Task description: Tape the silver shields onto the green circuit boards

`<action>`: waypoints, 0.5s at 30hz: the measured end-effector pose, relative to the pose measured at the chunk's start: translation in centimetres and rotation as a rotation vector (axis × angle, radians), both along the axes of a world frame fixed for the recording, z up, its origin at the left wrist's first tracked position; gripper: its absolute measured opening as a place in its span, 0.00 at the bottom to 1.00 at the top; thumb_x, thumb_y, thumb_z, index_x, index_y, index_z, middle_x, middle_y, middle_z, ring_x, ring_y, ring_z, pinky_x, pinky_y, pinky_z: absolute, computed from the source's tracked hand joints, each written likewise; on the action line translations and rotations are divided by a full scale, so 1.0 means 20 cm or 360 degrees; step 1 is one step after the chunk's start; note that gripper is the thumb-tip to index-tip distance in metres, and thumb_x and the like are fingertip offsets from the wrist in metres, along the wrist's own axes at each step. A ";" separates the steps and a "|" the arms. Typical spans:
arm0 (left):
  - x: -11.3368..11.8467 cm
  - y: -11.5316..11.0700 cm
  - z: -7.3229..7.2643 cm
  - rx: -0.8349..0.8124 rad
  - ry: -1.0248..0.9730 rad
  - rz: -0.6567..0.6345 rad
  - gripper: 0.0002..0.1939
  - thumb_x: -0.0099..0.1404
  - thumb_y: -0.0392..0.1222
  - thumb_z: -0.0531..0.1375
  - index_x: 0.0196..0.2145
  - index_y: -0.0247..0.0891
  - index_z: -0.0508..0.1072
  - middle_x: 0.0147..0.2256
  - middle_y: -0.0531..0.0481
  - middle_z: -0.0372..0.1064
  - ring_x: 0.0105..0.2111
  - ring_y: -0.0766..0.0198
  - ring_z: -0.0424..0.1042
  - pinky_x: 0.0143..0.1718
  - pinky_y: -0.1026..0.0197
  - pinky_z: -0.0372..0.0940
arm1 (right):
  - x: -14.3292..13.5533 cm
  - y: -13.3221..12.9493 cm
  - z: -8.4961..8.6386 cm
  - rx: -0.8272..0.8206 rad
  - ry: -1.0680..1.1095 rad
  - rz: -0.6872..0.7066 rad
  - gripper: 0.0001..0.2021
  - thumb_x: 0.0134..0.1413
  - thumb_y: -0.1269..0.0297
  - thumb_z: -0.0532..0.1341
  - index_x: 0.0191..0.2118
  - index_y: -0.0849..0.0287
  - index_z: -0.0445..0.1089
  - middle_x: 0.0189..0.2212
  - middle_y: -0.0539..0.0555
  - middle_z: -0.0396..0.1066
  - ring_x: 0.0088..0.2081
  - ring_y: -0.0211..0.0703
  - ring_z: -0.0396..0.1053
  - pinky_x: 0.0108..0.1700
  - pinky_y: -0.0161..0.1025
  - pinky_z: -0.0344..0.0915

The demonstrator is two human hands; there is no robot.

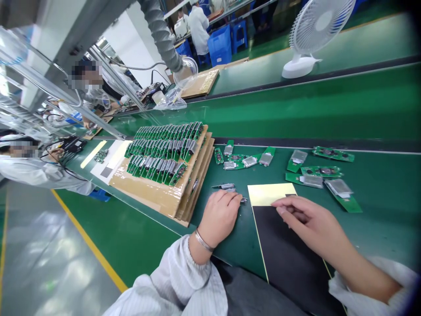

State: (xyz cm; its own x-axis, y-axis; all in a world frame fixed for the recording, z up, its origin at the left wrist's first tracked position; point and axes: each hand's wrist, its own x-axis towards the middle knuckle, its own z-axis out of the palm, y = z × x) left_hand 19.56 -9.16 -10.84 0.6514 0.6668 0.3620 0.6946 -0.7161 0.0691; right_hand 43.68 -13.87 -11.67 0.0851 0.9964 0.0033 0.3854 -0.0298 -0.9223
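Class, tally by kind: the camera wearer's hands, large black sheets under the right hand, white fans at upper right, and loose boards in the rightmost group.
Left hand and right hand: 2
Black sheet: 1
Fan: 1
Boards: 5
Total: 9

A green work table (388,219) crosses the frame. Directly on it lie a stack of brown cardboard (154,191) left of centre, small silvery parts (226,186) mid-frame, loose circuit boards (312,181) right of centre, and a black-and-yellow sheet (286,250) lower right.
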 end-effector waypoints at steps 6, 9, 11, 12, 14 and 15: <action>0.02 0.00 0.02 0.0024 -0.0060 0.0070 0.13 0.71 0.35 0.58 0.51 0.35 0.75 0.47 0.42 0.78 0.47 0.52 0.75 0.47 0.48 0.72 | -0.01 0.00 -0.01 0.0071 -0.0087 0.0073 0.11 0.59 0.56 0.61 0.36 0.53 0.79 0.34 0.55 0.78 0.29 0.43 0.75 0.30 0.38 0.72; 0.03 -0.04 0.09 0.0031 -0.0120 0.0066 0.13 0.70 0.36 0.59 0.51 0.36 0.74 0.46 0.42 0.78 0.47 0.53 0.75 0.47 0.49 0.73 | 0.00 -0.01 -0.03 0.0048 -0.0106 0.0095 0.11 0.61 0.56 0.61 0.37 0.53 0.78 0.35 0.55 0.78 0.31 0.45 0.76 0.30 0.39 0.73; 0.00 -0.10 0.19 0.0056 -0.0279 -0.0015 0.15 0.68 0.35 0.61 0.52 0.36 0.73 0.46 0.43 0.78 0.45 0.55 0.75 0.48 0.51 0.73 | 0.01 -0.01 -0.04 0.0036 -0.0120 0.0105 0.11 0.61 0.55 0.61 0.37 0.52 0.78 0.35 0.55 0.79 0.31 0.46 0.76 0.30 0.39 0.72; -0.03 -0.13 0.25 0.0083 -0.0398 -0.0082 0.16 0.67 0.33 0.61 0.53 0.38 0.72 0.44 0.45 0.78 0.44 0.57 0.75 0.47 0.52 0.73 | 0.01 -0.01 -0.04 0.0038 -0.0128 0.0107 0.11 0.60 0.54 0.61 0.37 0.52 0.78 0.35 0.55 0.79 0.31 0.46 0.76 0.30 0.39 0.72; -0.13 -0.16 0.39 0.0188 -0.0551 -0.0159 0.20 0.64 0.31 0.61 0.54 0.40 0.72 0.41 0.47 0.78 0.41 0.60 0.75 0.43 0.55 0.73 | 0.02 -0.01 -0.04 0.0052 -0.0140 0.0111 0.11 0.60 0.54 0.61 0.36 0.52 0.79 0.35 0.55 0.79 0.31 0.46 0.76 0.30 0.40 0.73; -0.20 -0.15 0.45 0.0352 -0.0599 -0.0065 0.20 0.64 0.30 0.61 0.53 0.43 0.73 0.40 0.48 0.78 0.39 0.60 0.75 0.41 0.55 0.72 | 0.02 -0.01 -0.04 0.0055 -0.0143 0.0115 0.11 0.60 0.54 0.61 0.36 0.52 0.79 0.35 0.55 0.79 0.31 0.46 0.76 0.31 0.40 0.73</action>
State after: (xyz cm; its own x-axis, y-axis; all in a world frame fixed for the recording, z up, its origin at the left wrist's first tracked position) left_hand 15.65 -12.20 -1.78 0.4713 0.5229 0.7103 0.6210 -0.7686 0.1538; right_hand 43.99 -14.01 -12.52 0.0108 0.9991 0.0421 0.4663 0.0322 -0.8840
